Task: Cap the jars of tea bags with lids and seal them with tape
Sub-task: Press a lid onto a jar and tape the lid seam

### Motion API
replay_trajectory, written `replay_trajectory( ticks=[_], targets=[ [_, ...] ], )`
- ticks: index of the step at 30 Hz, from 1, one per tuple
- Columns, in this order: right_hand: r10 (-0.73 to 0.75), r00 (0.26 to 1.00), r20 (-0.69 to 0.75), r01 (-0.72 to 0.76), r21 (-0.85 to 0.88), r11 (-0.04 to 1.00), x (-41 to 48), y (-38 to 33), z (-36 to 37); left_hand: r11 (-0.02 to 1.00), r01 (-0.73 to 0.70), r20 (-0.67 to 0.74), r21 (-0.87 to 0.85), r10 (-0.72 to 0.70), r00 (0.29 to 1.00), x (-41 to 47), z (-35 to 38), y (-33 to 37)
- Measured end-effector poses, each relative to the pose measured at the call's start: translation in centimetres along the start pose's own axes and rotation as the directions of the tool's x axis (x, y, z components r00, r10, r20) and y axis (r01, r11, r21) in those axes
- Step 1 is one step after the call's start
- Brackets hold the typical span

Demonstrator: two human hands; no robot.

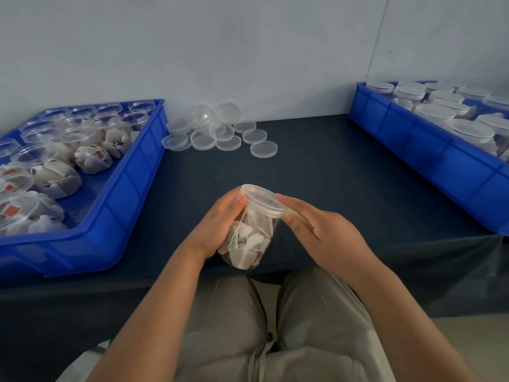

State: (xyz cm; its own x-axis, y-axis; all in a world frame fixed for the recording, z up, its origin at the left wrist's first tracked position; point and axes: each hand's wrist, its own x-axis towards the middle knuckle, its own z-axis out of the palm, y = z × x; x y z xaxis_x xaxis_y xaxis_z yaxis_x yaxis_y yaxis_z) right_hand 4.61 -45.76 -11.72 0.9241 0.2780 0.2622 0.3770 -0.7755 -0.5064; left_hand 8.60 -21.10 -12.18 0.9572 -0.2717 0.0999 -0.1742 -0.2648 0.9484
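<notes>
Just over the table (330,175) edge, the left hand (217,224) wraps round a tilted jar (248,241) of tea bags — its lid (261,201) is on — and the right hand (325,235) pinches the lid's rim.

The person wears loose trousers (234,321) of a pale grey-beige cloth, softly creased over both thighs, with deeper folds gathering where the legs meet; a drawstring (259,359) of the same cloth is tied at the waist, its flat ends hanging down towards the bottom edge of the view. The left forearm (154,312) and the right forearm (399,312) are bare as far as the view shows them; the left hand (217,224) and the right hand (330,238) are bare as well.
</notes>
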Motion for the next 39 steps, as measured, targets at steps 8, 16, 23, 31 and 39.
replay_trajectory(
  ticks=[8, 16, 23, 31, 39],
  targets=[
    [0.056, 0.992, -0.114, -0.063, -0.068, 0.996, -0.8, -1.4, 0.4, 0.949, -0.176, -0.324, 0.262, 0.259, 0.910, -1.0, 0.5, 0.9],
    [0.085, 0.985, -0.150, -0.098, -0.080, 0.992, -1.3, -2.6, 1.0, 0.903, 0.041, -0.437, 0.427, 0.166, 0.884, -2.4, 5.2, 2.0],
    [0.100, 0.989, 0.106, -0.121, 0.209, 0.970, -0.9, -1.5, 1.2, 0.977, 0.021, -0.440, 0.213, 0.077, 0.895, -0.8, 2.1, 1.3],
    [0.059, 0.996, 0.072, -0.064, 0.073, 0.995, 0.1, 0.1, -0.4, 0.992, -0.050, -0.136, 0.114, 0.065, 0.989, 0.4, -0.8, 1.2],
    [0.062, 0.998, 0.021, -0.064, 0.124, 0.990, -0.5, -0.2, -0.2, 1.000, 0.015, 0.072, 0.008, -0.015, 0.997, 1.0, -0.2, 0.9]
  ],
)
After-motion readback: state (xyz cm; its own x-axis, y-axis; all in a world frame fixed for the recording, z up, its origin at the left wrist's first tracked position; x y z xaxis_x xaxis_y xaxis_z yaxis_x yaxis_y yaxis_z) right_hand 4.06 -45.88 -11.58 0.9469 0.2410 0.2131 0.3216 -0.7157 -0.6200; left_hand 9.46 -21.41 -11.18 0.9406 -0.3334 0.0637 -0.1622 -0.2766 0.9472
